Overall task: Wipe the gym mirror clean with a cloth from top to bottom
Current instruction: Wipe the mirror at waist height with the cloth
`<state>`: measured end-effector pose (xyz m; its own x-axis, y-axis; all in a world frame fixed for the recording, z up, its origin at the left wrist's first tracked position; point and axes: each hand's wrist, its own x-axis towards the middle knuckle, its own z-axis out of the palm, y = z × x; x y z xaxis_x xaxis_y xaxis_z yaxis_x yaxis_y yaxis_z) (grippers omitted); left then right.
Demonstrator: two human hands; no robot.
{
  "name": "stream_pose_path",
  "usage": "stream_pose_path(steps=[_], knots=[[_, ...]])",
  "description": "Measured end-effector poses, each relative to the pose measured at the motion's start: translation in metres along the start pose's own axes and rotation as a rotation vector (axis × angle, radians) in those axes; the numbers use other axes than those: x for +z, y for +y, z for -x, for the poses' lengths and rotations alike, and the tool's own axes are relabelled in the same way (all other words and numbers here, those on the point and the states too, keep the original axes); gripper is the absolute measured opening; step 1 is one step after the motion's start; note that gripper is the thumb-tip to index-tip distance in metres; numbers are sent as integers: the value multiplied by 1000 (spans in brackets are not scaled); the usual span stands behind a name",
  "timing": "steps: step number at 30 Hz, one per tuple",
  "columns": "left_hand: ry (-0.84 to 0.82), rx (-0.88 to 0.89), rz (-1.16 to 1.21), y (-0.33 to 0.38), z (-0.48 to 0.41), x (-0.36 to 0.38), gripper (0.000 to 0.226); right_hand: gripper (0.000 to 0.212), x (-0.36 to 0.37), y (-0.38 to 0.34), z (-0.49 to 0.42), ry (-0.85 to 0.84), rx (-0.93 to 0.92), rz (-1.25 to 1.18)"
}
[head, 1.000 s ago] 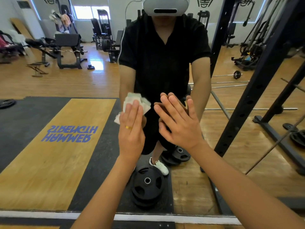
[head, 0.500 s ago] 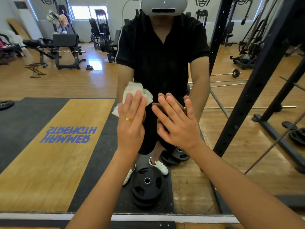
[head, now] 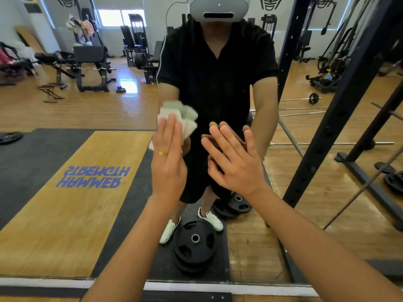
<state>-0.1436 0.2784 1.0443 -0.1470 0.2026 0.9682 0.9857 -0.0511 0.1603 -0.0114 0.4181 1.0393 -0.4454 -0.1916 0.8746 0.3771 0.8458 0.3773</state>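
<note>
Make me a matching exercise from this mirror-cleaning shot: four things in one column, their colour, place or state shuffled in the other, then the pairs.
Things
1. cloth
2. right hand
3. ring
4. weight plate

Descriptions
A. bare, fingers straight, flat against the glass
B. gold, on a finger of the left hand
C. black, seen in the reflection on the floor by the white shoes
D. pale, pressed to the mirror under straight fingers

Pairs: 1-D, 2-A, 3-B, 4-C
</note>
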Motion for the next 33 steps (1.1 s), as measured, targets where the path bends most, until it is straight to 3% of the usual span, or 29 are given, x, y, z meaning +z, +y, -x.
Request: stream_pose_path(steps=[4,12,20,25,33], knots=[[70,104,-89,-11,-21,9,48,60,-1,-1,0,-21,11,-12],[-34,110,-163,-15,39,8,44,64,-27,8,6,-150,11,-129],[-53,-58,-132,2,65,17,48,78,-70,81,72,-143,216,-52],[-24,-140,-107,15,70,25,43,75,-57,114,88,-120,187,59],[-64,22,-73,32,41,46,43,80,-41,117,92,0,136,150]])
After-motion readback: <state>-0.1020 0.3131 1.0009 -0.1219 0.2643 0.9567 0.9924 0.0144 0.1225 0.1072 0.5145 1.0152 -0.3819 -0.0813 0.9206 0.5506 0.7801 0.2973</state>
